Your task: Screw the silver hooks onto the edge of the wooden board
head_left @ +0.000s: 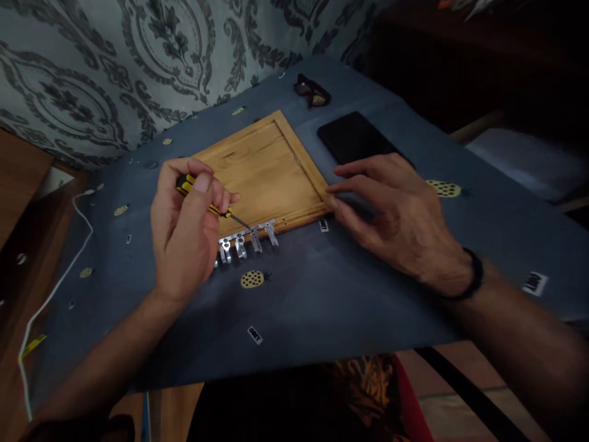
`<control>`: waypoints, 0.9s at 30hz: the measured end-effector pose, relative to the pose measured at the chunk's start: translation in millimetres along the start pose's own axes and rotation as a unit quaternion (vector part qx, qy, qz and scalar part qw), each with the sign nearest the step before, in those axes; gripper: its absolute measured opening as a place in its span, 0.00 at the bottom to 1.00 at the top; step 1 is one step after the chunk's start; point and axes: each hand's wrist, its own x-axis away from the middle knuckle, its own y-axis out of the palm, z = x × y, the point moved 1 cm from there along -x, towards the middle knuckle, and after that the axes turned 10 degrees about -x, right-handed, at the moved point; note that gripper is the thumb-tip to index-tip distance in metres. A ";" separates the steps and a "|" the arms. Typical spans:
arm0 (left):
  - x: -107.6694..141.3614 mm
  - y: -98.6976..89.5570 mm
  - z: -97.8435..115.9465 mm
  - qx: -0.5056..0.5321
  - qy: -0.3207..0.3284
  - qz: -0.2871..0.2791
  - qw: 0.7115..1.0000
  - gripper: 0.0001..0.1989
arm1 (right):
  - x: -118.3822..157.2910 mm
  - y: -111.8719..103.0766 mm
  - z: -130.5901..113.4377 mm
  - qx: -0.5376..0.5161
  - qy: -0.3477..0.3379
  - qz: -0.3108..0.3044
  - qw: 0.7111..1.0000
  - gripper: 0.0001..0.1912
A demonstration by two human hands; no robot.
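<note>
My left hand [186,215] is closed around a yellow and black screwdriver [216,210]. The thin metal shaft slants down to the right, and its tip meets a silver metal strip with hooks [255,239] along the near edge of a wooden board [271,178]. Part of that strip is hidden behind my left hand. Several hooks hang over the board's edge. My right hand [391,209] is at the board's near right corner, its fingers apart and the fingertips against or just beside the wood. Small dark holes show in the edge right of the strip.
A blue patterned cloth [294,307] covers the table. Behind my right hand lies a black flat device [356,136], with dark sunglasses [311,92] farther back. A white cable [62,285] runs down the left side. Patterned wallpaper [115,61] rises behind the table.
</note>
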 end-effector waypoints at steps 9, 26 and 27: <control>-4.0 16.6 -4.3 -0.040 0.035 -0.020 0.998 0.27 | -1.0 -0.1 -1.3 -0.029 0.042 0.002 0.999 0.06; -24.8 25.0 -5.0 -0.051 -0.018 -0.067 0.996 0.33 | -4.7 -3.3 -7.7 -0.017 0.059 -0.019 0.998 0.07; -25.1 24.8 -5.5 -0.052 -0.018 -0.070 0.996 0.34 | -4.4 -3.3 -7.5 -0.016 0.059 -0.018 0.998 0.06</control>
